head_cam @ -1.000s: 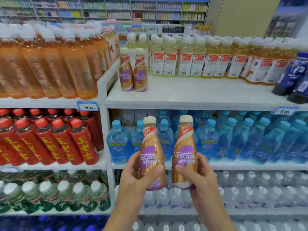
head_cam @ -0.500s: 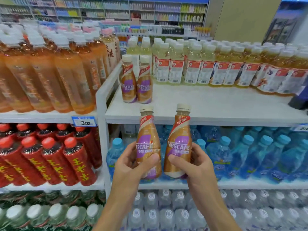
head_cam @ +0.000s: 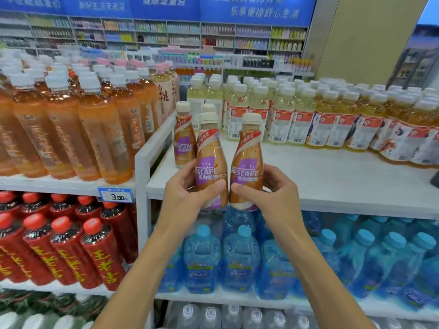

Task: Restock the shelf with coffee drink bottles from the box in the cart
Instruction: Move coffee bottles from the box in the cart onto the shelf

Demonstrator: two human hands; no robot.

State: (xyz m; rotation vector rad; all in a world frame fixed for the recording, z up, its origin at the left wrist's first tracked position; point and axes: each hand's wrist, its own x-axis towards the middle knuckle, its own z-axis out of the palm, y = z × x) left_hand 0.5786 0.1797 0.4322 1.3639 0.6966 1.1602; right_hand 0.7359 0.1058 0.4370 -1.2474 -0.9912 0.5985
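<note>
I have one coffee bottle in each hand, both upright in front of the white top shelf (head_cam: 332, 176). My left hand (head_cam: 187, 191) is wrapped around the lower half of the left bottle (head_cam: 210, 162), thumb across the front under the purple label. My right hand (head_cam: 268, 188) grips the right bottle (head_cam: 248, 160) the same way, thumb pressed low on the front. The two bottles lean slightly toward each other and touch near their bases, which hang at the near edge of the shelf, above the blue water bottles (head_cam: 240, 257) on the level below.

Farther back on the shelf, at its left end, two more coffee bottles already stand: one (head_cam: 183, 136) in plain sight, the other (head_cam: 209, 109) mostly hidden behind the bottle in my left hand, only its cream cap showing. Behind and to the right of them runs a row of pale yellow drinks (head_cam: 285, 110). On the neighbouring shelf to the left stand orange tea bottles (head_cam: 95, 129), with red bottles (head_cam: 71, 252) beneath them
</note>
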